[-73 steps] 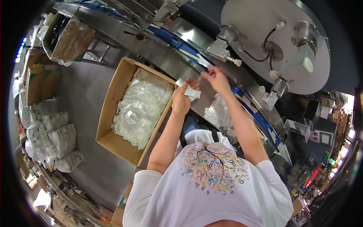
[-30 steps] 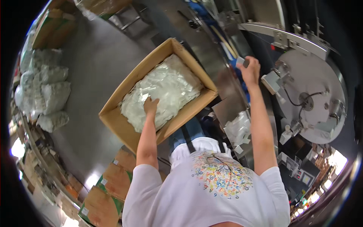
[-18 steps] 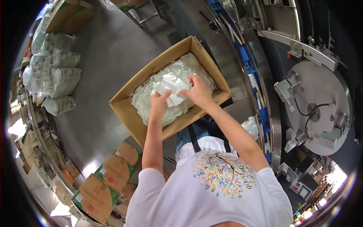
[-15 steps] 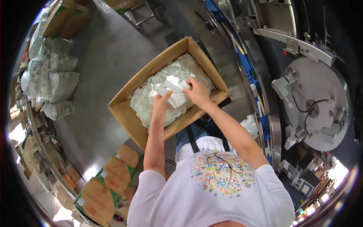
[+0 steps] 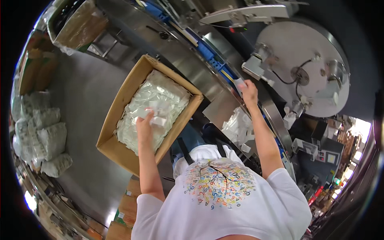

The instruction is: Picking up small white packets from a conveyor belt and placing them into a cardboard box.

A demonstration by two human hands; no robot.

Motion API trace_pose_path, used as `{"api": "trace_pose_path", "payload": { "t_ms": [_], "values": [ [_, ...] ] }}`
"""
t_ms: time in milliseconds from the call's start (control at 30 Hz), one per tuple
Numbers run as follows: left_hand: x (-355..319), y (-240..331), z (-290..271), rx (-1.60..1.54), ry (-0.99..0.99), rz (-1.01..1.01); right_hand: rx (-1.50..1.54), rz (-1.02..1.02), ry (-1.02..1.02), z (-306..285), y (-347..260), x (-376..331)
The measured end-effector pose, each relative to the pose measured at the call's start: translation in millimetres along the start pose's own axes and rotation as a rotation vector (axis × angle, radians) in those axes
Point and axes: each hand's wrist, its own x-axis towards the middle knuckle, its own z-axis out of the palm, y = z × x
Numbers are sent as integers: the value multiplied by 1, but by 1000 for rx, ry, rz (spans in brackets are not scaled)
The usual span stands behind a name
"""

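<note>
A large cardboard box (image 5: 186,111) stands in front of me, heaped with small flat whitish sachets (image 5: 166,86). Over that heap, my left hand (image 5: 144,125) is closed on a few white sachets (image 5: 159,121), their ends sticking out past the fingers. To the right, my right hand (image 5: 251,94) reaches over the conveyor (image 5: 205,52) with its blue guide. Its fingers pinch a white sachet (image 5: 239,82) just above the track. A loose pile of similar sachets (image 5: 238,126) lies on a metal surface between the box and my right forearm.
A big round metal plate with fittings (image 5: 296,94) stands beyond the conveyor on the right. Clear wrapped bags (image 5: 52,140) are stacked at the far left. Cardboard cartons (image 5: 127,204) sit behind the box at lower left, and a plastic-lined crate (image 5: 82,26) is at upper left.
My right hand has left the box and swung right to the conveyor with a sachet. My left hand stays over the heap. The whole view has turned and shifted rightward.
</note>
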Motion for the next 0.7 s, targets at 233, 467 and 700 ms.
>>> {"api": "trace_pose_path", "payload": {
  "t_ms": [233,467,700],
  "values": [
    [-43,-10,130,-257,-416,-241,2,-106,121,-20,25,-25],
    [-64,-30,198,-41,-516,-150,358,62,-105,-37,-14,-16],
    [-108,-63,276,418,-839,-196,321,161,-197,-103,66,-112]
  ]
}}
